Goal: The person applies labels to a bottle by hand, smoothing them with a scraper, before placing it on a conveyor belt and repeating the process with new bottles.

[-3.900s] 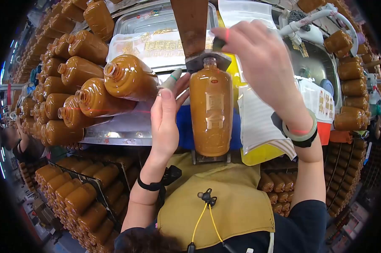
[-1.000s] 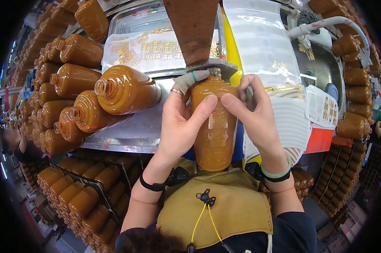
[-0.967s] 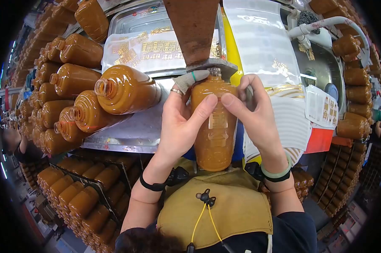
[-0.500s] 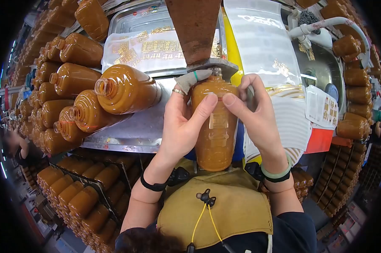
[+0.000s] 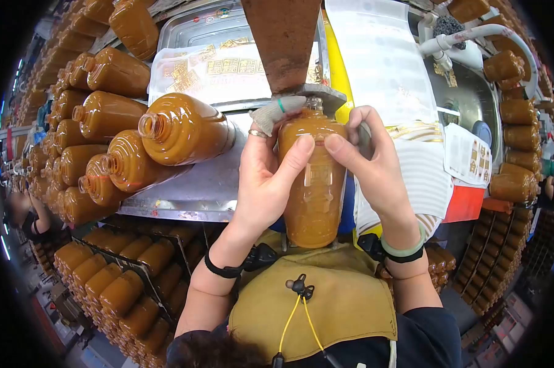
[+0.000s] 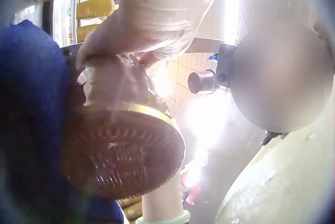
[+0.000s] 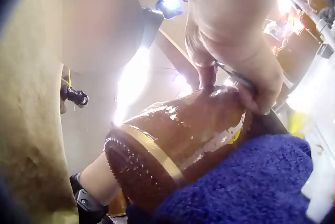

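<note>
An amber glass bottle [image 5: 315, 214] lies neck-away in front of the person, gold lettering faint on its face. My left hand [image 5: 261, 184] wraps the bottle's left shoulder, its thumb pressing beside a small red mark; one finger wears a grey fabric cot [image 5: 280, 110] with a green band, close to the neck. From the right, my right hand [image 5: 378, 165] presses its thumb at the same mark, the other fingers curled. A thin dark flat piece [image 7: 235, 75] sits between those fingers in the right wrist view. The bottle's base [image 6: 120, 156] faces the left wrist camera.
Several amber bottles [image 5: 185, 129] lie on a metal tray [image 5: 185, 208] at left. Sheets of gold decals [image 5: 228, 67] are behind. A rusty bracket [image 5: 283, 43] stands over the neck. White sheets [image 5: 375, 55], a sink [image 5: 461, 92] and a tap [image 5: 461, 38] are at right.
My right hand has come down from the upper right onto the bottle, and my left has moved in onto its shoulder. In the last second only the cot-covered finger shifts slightly.
</note>
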A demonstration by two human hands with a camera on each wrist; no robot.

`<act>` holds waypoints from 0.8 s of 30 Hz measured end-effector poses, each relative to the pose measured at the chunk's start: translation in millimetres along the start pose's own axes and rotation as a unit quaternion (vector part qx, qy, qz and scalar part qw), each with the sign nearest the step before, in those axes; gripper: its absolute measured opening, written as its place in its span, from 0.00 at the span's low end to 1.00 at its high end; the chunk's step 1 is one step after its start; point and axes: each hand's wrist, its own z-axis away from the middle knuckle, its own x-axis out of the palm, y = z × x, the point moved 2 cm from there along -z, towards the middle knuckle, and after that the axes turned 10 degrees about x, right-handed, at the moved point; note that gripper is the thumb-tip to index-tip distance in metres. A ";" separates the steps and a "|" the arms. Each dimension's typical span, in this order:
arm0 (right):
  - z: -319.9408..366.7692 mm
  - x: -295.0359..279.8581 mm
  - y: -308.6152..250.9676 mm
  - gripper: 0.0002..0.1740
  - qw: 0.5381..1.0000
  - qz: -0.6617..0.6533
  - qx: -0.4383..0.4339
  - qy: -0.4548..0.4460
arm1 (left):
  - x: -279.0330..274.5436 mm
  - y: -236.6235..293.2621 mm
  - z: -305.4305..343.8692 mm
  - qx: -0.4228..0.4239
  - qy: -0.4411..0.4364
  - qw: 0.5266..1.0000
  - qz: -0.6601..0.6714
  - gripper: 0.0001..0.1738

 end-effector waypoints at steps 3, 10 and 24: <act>2.0 -10.4 0.3 0.15 0.993 -0.084 0.029 -0.072 | -1.8 4.7 5.8 0.069 0.041 0.995 -0.067 0.23; -6.1 -26.3 -24.1 0.18 0.995 0.065 -0.077 0.017 | -21.0 16.8 5.7 0.251 -0.124 0.863 -0.420 0.21; 3.2 4.7 -77.8 0.18 0.752 0.446 -0.478 0.086 | -4.9 4.3 10.1 -0.028 0.065 0.995 -0.064 0.23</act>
